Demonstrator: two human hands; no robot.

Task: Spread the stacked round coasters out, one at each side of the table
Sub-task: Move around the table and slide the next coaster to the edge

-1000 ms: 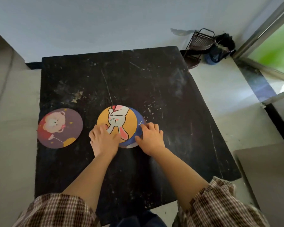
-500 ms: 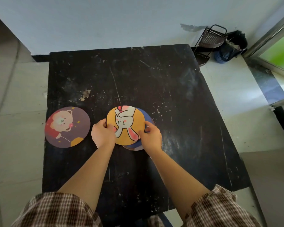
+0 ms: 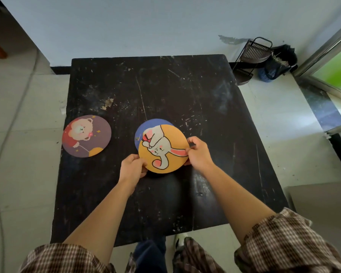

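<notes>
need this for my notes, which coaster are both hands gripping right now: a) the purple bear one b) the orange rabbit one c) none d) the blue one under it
b: the left hand and right hand pinch opposite edges of the orange rabbit coaster, while the purple bear coaster lies untouched near the table's left edge.

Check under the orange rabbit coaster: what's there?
Under the orange rabbit coaster, held by both hands, a blue coaster peeks out at the upper left. Its design is mostly covered, and I can't tell whether more coasters lie beneath.
</notes>
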